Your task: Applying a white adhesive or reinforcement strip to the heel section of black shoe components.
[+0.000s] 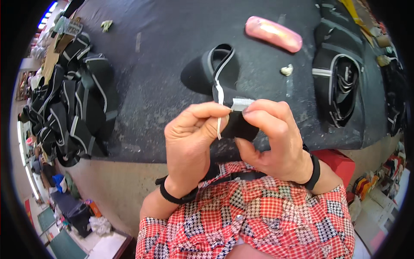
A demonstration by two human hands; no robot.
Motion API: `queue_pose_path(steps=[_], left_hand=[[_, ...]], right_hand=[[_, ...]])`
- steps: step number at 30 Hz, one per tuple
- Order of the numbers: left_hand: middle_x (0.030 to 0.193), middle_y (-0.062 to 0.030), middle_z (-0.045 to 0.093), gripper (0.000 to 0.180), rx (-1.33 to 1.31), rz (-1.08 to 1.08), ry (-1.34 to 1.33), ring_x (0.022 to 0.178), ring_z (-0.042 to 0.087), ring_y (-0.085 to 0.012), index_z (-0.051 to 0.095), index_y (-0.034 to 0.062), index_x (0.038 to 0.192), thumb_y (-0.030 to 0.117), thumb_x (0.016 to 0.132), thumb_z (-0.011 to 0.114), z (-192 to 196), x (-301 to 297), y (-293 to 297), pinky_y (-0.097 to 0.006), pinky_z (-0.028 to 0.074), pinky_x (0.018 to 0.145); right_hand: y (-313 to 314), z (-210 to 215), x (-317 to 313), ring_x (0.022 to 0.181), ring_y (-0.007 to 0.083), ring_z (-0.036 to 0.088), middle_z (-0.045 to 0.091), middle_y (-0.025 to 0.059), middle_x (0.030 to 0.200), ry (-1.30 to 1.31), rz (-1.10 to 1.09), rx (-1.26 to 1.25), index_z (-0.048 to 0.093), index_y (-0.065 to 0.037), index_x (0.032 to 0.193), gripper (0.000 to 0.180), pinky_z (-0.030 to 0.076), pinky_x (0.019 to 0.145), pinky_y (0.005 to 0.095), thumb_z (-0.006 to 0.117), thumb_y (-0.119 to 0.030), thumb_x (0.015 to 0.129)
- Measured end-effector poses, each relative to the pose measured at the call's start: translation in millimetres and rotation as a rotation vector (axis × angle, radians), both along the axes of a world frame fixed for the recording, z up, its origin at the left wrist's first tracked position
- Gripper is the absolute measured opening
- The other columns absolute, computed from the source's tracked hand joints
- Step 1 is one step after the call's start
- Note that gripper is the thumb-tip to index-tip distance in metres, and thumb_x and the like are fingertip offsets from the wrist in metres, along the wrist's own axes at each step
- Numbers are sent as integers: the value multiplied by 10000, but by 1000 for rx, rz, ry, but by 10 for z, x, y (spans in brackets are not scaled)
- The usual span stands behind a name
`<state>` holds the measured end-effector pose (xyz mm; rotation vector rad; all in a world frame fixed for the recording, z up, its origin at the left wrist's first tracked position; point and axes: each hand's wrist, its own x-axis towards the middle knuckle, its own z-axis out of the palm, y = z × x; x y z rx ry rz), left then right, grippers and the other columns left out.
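A black fabric band (198, 73) with pale edge trim curls up in a loop on the dark table (159, 52), and its near end is raised between my hands. My left hand (187, 138) pinches the band's edge between thumb and forefinger, right at the white trim (220, 94), whose loose tail hangs below the fingertips. My right hand (278, 138) grips the same end from the other side, its forefinger at a light grey patch (242, 102) and its thumb lower, near the black fabric.
At the left edge lies a heap of black trimmed bands (77, 103). More bands sit coiled (345, 86) at the right. A pink case (274, 34) and a small crumpled scrap (286, 70) lie beyond my hands. A red box (340, 164) stands below the table's near edge.
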<state>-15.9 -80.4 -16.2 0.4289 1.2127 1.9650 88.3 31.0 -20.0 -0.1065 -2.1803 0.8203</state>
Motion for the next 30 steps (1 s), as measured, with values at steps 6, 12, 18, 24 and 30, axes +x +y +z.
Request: queue_pose_path(steps=[6, 12, 18, 24, 30], left_hand=[[1001, -89, 597, 234, 130, -184, -102, 904, 564, -108, 540, -26, 1080, -41, 848, 508, 17, 118, 179, -220, 442, 793], [1112, -91, 550, 315, 54, -272, -75, 1054, 516, -146, 491, -20, 1160, -65, 849, 478, 31, 229, 269, -249, 413, 891], [1129, -94, 549, 326, -69, -264, -5, 1055, 513, -133, 500, -32, 1164, -66, 841, 483, 45, 294, 307, -228, 406, 885], [1119, -112, 562, 355, -48, -217, -71, 991, 529, -108, 471, -42, 1195, -63, 841, 481, 148, 244, 382, -192, 415, 811], [965, -38, 567, 391, -103, -174, -168, 746, 456, -24, 434, -53, 1229, -44, 841, 479, 191, 281, 452, -153, 361, 634]], right_hand=[[179, -58, 110, 802, 196, 557, 556, 49, 912, 95, -135, 298, 577, -67, 951, 329, 442, 627, 278, 629, -58, 626], [244, -72, 214, 707, 171, 567, 558, 32, 821, 182, -223, 284, 594, -56, 918, 308, 461, 556, 264, 664, -73, 618], [341, -34, 340, 665, 179, 572, 578, 65, 813, 114, -199, 245, 598, -13, 891, 291, 477, 538, 270, 664, -74, 614], [338, -67, 411, 628, 181, 564, 578, 62, 780, 110, -152, 264, 597, -10, 890, 285, 469, 507, 262, 679, -50, 620], [334, -92, 321, 609, 166, 544, 570, 59, 795, 114, -120, 219, 599, -18, 890, 267, 455, 495, 256, 654, -74, 635]])
